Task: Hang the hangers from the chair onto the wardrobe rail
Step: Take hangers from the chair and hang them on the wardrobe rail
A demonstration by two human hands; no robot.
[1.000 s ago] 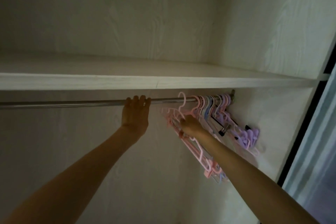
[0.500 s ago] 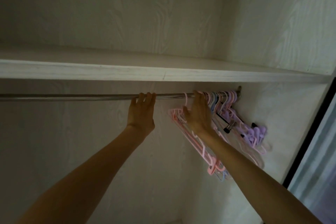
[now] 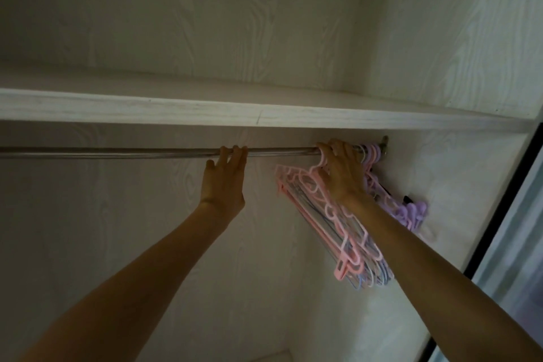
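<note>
Both arms reach up into the wardrobe, under the shelf [image 3: 264,114]. The left hand [image 3: 224,182] rests against the rail [image 3: 117,153], its fingers [image 3: 235,153] hooked loosely over the bar, holding nothing else. The right hand [image 3: 342,173] is up at the rail's right end, fingers curled around the hook of a pink hanger [image 3: 323,206] where it meets the bar. Behind it a bunch of hangers [image 3: 370,156] crowds the rail against the side wall, their pink, blue and purple bodies slanting down to the right.
</note>
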